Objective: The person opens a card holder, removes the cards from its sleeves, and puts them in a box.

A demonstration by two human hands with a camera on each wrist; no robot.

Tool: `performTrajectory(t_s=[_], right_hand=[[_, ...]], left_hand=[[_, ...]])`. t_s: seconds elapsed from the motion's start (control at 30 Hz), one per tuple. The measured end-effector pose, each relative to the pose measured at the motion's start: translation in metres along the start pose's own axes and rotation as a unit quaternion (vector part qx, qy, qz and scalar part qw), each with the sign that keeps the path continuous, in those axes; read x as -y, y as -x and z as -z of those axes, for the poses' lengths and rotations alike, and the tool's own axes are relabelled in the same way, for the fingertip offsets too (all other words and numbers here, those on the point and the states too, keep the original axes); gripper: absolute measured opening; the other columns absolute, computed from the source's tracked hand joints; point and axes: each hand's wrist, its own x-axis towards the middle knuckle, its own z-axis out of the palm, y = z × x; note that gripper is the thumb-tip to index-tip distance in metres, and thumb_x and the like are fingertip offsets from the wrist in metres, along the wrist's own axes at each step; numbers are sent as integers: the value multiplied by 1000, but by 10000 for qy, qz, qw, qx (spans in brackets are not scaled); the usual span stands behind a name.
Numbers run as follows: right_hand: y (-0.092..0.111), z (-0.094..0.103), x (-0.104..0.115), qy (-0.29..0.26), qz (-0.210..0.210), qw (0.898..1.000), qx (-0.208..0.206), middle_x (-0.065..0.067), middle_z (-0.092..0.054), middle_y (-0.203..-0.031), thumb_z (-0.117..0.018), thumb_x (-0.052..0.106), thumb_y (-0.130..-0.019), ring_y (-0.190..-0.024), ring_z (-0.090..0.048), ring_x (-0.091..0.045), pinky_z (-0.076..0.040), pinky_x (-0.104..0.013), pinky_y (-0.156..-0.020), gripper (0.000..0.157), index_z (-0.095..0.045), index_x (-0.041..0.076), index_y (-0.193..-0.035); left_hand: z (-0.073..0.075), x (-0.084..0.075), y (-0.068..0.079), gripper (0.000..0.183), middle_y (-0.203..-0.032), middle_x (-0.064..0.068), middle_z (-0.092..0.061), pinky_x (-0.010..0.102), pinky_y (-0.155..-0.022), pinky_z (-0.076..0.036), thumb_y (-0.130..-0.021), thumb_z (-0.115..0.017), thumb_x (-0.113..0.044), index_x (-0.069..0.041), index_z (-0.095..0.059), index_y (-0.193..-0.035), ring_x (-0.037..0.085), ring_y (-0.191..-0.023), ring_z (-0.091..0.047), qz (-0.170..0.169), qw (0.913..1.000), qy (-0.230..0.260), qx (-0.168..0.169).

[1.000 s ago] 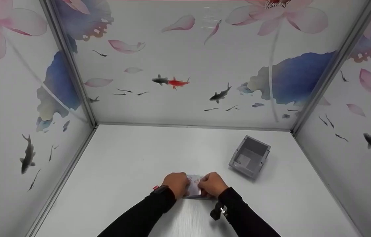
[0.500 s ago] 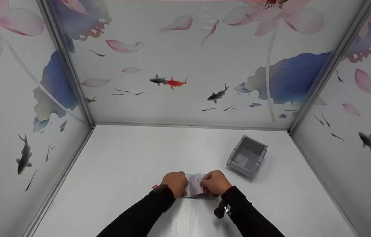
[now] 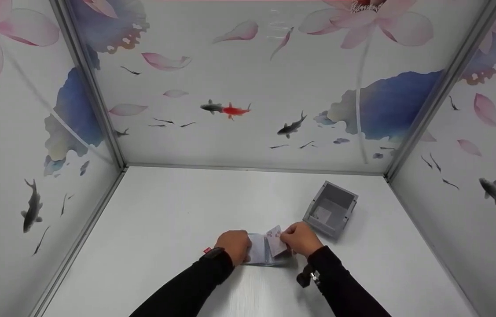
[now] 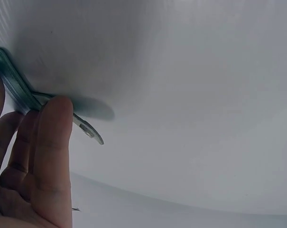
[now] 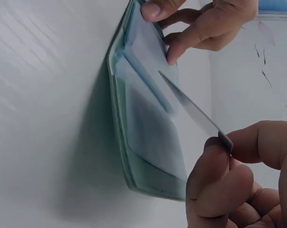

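A green card holder (image 5: 120, 128) lies spread on the white table, its clear sleeves (image 5: 150, 114) facing up. My left hand (image 3: 233, 245) grips its left end, thumb on top of the sleeves in the right wrist view. A strap with a metal snap (image 4: 87, 129) sticks out past the left fingers (image 4: 55, 152) in the left wrist view. Between thumb and fingers, my right hand (image 3: 304, 239) pinches a thin card (image 3: 276, 242) with pink print. Seen edge-on in the right wrist view, the card (image 5: 195, 110) tilts above the sleeves.
A grey plastic bin (image 3: 331, 209) stands on the table (image 3: 212, 198) beyond my right hand, a pale label inside it. White panels (image 3: 248, 145) printed with fish and lotus enclose the table at the back and both sides.
My right hand has moved right and slightly away with the card, which earlier lay over the middle of the holder. More of the sleeves shows now. The left hand keeps its place.
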Motion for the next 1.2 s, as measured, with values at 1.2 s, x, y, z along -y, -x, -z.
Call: performTrajectory(t_s=[1.2], right_hand=[[-53,132,-28,623,-315,9862,-1500,6,-68,-53,-65,18,-101,-55,-59,-11,-44,-26,-65,42,-81,8,-64]], left_hand=[[3,-1,0,29,-71,-4,-72,27,-61,-50,-73,-103,-17,-16,-75,-64,9,-62,-51,-39,9996,85,-250]])
